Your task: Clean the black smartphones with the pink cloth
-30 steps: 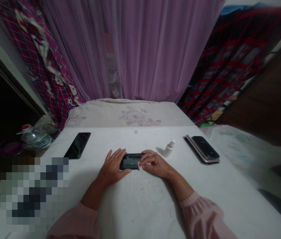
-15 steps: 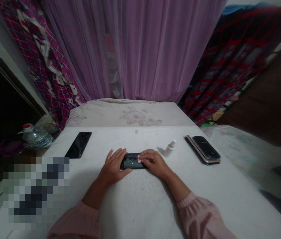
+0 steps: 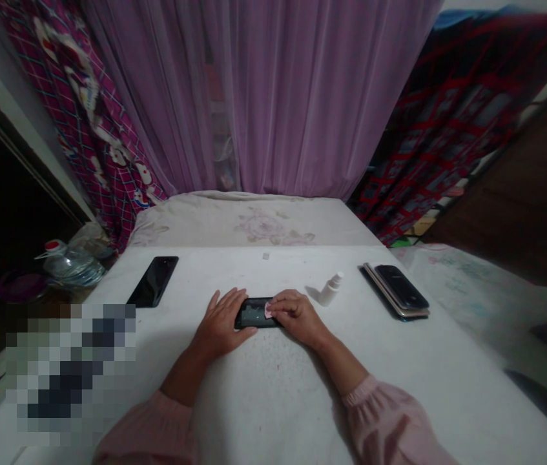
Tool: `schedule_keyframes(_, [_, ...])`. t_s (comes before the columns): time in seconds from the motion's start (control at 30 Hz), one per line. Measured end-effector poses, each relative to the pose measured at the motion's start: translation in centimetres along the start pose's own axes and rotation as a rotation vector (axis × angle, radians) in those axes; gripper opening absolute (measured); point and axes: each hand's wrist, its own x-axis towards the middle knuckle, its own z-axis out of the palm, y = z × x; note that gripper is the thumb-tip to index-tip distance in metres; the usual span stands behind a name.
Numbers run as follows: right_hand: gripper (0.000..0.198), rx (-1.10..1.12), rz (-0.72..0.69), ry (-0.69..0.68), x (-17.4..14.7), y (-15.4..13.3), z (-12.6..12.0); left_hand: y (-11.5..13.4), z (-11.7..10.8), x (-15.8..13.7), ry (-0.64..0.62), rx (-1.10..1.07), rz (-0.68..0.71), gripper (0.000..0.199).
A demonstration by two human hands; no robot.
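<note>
A dark smartphone (image 3: 252,314) lies flat and sideways on the white table cover in front of me. My left hand (image 3: 221,323) grips its left end, the thumb along the near edge and the fingers at the far edge. Pinched in the fingers of my right hand (image 3: 297,315) is a small pink cloth (image 3: 268,310), pressed against the phone's screen. That hand covers the phone's right end. Just beyond my right hand stands a small white spray bottle (image 3: 330,289), upright.
Another black phone (image 3: 154,282) lies at the left. Several stacked phones (image 3: 399,289) are at the right. A tiny pale square (image 3: 266,256) sits farther back on the table cover (image 3: 273,400). A pixelated patch hides the left front. Purple curtains (image 3: 302,97) hang behind.
My right hand has slid slightly left across the phone's screen with the pink cloth. My left hand and the phone have stayed in place.
</note>
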Motion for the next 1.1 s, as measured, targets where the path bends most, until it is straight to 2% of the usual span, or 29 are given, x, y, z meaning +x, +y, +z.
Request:
schedule_keyframes(0.13, [0.021,-0.073,0.1,0.099,0.2,-0.3,1.1,0.0,0.0,0.0,0.01,0.0,0.006,0.064])
schedule_keyframes(0.23, [0.021,-0.079,0.116,0.101,0.2,-0.4,1.2,0.0,0.0,0.0,0.019,-0.004,0.008,0.064])
schedule_keyframes(0.33, [0.018,-0.021,0.043,0.028,0.2,-0.2,0.4,0.0,0.0,0.0,0.017,-0.01,0.006,0.064])
schedule_keyframes(0.53, [0.01,0.162,-0.102,-0.241,0.4,0.2,-1.6,0.0,0.1,0.1,0.003,-0.018,0.001,0.064])
schedule_keyframes(0.6, [0.01,0.172,-0.103,-0.255,0.4,0.2,-1.7,0.0,0.1,0.1,0.009,-0.018,0.002,0.063])
schedule_keyframes(0.67, [0.01,0.134,-0.067,-0.201,0.4,0.2,-1.3,0.0,0.1,0.0,0.018,-0.017,0.0,0.064])
schedule_keyframes(0.87, [0.018,0.002,0.116,0.078,0.5,-0.1,0.9,0.1,-0.1,0.0,-0.001,-0.021,-0.007,0.064])
schedule_keyframes(1.1, [0.016,0.008,0.161,0.113,0.9,-0.2,1.2,0.3,-0.4,0.2,-0.049,-0.031,-0.039,0.065])
